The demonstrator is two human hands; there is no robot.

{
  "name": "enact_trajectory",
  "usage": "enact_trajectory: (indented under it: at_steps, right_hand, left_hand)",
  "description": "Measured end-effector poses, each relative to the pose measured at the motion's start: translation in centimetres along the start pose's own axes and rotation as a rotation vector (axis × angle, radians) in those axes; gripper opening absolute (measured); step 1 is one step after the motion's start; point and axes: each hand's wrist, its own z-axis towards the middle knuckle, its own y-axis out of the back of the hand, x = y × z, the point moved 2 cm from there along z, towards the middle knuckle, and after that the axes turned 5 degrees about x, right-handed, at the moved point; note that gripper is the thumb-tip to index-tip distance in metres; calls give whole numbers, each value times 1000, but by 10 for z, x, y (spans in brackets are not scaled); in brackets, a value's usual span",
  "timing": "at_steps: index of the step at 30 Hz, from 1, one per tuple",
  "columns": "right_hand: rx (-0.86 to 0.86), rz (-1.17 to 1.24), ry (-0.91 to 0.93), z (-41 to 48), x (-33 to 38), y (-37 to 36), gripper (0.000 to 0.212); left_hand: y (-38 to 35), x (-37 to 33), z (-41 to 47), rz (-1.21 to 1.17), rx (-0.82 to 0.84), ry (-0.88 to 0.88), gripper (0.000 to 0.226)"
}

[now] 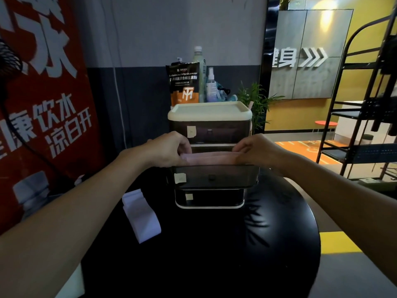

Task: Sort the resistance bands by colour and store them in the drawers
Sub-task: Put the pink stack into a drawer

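Observation:
A small drawer unit (209, 111) with a cream lid stands on the round black table (214, 254). Its middle drawer (214, 177) is pulled out toward me; the top and bottom drawers are shut, each with a paper label. A folded pink resistance band (209, 158) is stretched level just above the pulled-out drawer. My left hand (169, 149) pinches its left end and my right hand (255, 149) pinches its right end. A pale lilac band (140, 215) lies folded on the table to the left of the unit.
A supplement pouch (184, 84), a tall bottle (198, 69) and a spray bottle (211, 86) stand behind the unit. A red poster (43, 100) fills the left. A black metal rack (361, 125) stands at the right and a green plant (257, 102) behind the unit.

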Motion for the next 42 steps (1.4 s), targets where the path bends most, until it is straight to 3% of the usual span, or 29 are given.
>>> enact_trajectory:
  at_steps: [5, 9, 11, 15, 18, 21, 25, 29, 34, 39, 42]
  right_hand:
    - [-29, 37, 53, -6, -8, 10, 26]
    - [-48, 167, 53, -12, -21, 17, 48]
    - [28, 279, 91, -21, -23, 19, 68]
    - [275, 360, 196, -32, -32, 17, 73]
    - [372, 330, 215, -30, -37, 13, 95]
    - [364, 345, 225, -21, -41, 10, 107]
    - [318, 404, 243, -14, -46, 7, 98]
    - [378, 427, 222, -17, -44, 6, 114]
    - [308, 429, 204, -11, -48, 8, 91]
    - [200, 426, 164, 1, -54, 5, 76]
    - [103, 443, 142, 8, -54, 1, 76]
  left_hand:
    - [4, 0, -24, -231, -153, -66, 43]
    - [-10, 25, -39, -387, -128, -11, 106]
    - [-19, 34, -42, -444, -59, -4, 123]
    - [-28, 39, -38, -542, 26, -79, 102]
    - [-27, 39, -35, -600, 58, -98, 90]
    - [-27, 40, -32, -621, 111, -116, 102]
    - [-26, 40, -27, -654, 128, -104, 105]
    - [-24, 44, -26, -678, 155, -98, 119]
    - [-25, 45, -23, -687, 97, -109, 110]
    - [-26, 49, -15, -666, -77, -52, 87]
    - [-32, 47, -10, -714, -137, -13, 79]
